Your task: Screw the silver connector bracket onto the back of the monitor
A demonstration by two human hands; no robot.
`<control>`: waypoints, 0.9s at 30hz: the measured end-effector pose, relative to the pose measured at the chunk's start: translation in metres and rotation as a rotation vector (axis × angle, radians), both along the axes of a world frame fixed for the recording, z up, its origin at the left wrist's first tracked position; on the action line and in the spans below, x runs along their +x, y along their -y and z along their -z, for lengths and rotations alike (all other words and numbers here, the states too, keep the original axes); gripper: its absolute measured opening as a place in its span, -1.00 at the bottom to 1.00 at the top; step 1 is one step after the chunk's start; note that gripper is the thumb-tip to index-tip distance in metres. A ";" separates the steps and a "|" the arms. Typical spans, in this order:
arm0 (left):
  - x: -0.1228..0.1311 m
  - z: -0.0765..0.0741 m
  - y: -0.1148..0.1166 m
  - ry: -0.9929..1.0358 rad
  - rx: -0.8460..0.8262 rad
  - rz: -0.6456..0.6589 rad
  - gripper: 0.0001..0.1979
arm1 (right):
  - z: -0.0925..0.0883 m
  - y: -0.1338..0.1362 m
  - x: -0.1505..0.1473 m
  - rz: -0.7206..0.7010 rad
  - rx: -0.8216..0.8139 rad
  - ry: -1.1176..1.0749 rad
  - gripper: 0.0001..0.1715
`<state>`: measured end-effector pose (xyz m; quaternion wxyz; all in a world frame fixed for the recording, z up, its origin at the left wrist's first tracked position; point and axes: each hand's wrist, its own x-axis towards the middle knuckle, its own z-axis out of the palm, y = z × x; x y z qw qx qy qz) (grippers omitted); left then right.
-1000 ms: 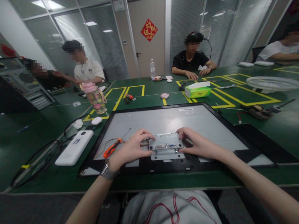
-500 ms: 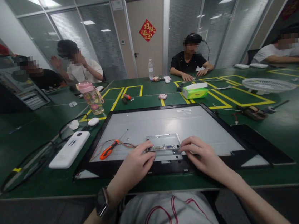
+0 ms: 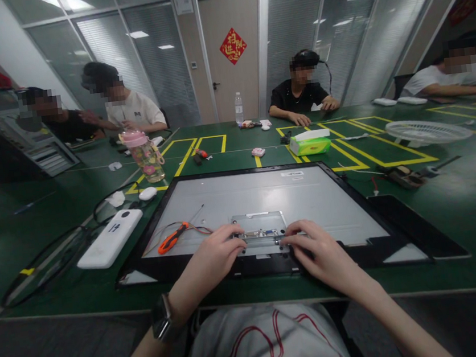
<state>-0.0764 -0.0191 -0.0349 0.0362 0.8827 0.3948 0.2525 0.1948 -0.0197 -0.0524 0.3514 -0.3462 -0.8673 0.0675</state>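
Note:
A monitor panel (image 3: pixel 240 195) lies flat before me, its grey metal back up and a black frame around it. Near its front edge sits a metal bracket (image 3: pixel 260 220) with a row of video ports (image 3: pixel 265 233) on it. My left hand (image 3: pixel 212 256) pinches the bracket's left end, thumb and fingers curled in. At the right end, my right hand (image 3: pixel 319 249) grips it the same way; its fingertips partly hide that corner. An orange and black screwdriver (image 3: pixel 174 238) rests on the panel to the left, beside thin coloured wires (image 3: pixel 201 228).
Left of the panel are a white power bank (image 3: pixel 111 239), black cables (image 3: pixel 54 262) and a pink-lidded bottle (image 3: pixel 143 158). Beyond it lie a green tissue pack (image 3: pixel 310 144) and a white fan grille (image 3: pixel 428 131). A black slab (image 3: pixel 415 227) adjoins the right side. Several people sit around the table.
Both hands stay at the bracket's ends, with small shifts of the fingers. Across the table at left, a person in a white shirt has lowered their raised hands.

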 end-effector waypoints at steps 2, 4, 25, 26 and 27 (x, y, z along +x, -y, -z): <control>-0.001 -0.006 -0.003 -0.084 -0.005 0.025 -0.80 | 0.000 0.000 0.000 -0.004 -0.005 0.001 -0.68; -0.001 -0.013 -0.007 -0.153 0.009 0.052 -0.82 | 0.000 0.000 0.000 -0.002 -0.014 0.007 -0.67; -0.007 -0.015 -0.023 -0.084 0.020 0.220 -0.80 | -0.002 0.002 0.000 0.013 -0.034 0.010 -0.67; -0.007 -0.017 -0.024 -0.125 0.040 0.232 -0.78 | -0.003 0.002 0.000 0.013 -0.029 0.009 -0.67; -0.006 -0.018 -0.024 -0.167 0.077 0.253 -0.77 | -0.003 0.002 -0.001 0.013 -0.026 0.011 -0.67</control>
